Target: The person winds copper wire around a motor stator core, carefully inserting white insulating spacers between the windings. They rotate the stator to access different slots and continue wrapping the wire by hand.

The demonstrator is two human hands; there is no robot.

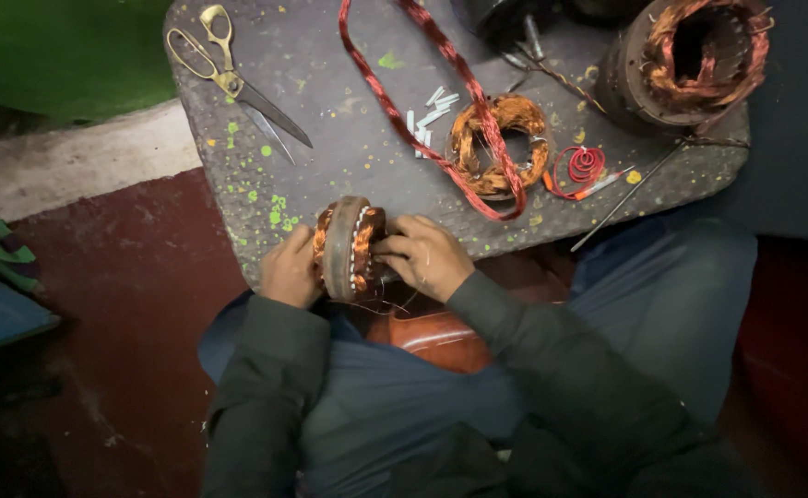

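**Small wound stator held on edge between both hands**

The person sits w/ a motor stator (349,247) held upright at the near edge of the counter (349,175), over the lap. The left hand (289,269) is closed around its left face; the right hand (427,255) presses on the right face, fingers (395,242) curled in and touching the copper winding there. Thin loose wires hang just below the fingers.

The stator looks like a grey steel ring w/ copper coils bulging out both sides and small white slot papers along the rim. I judge it heavy for its size and stiff in the core, but the enamelled wire is fragile: it scratches or kinks easily. Best grip is on the outer steel ring, not on the coils.

Beyond the fingers, further on the counter: a loose copper coil (501,143), ring-shaped, w/ a long red braided loop (395,101) lying across it. Beside that are small white paper strips (432,115) and a little red wire spiral (586,164). Far right of the fingers stands a bigger stator (690,60), dark housing, rough copper inside. Far left are gold-handled scissors (229,78), blades open. The counter top is dark, grainy, flecked w/ green paint spots.
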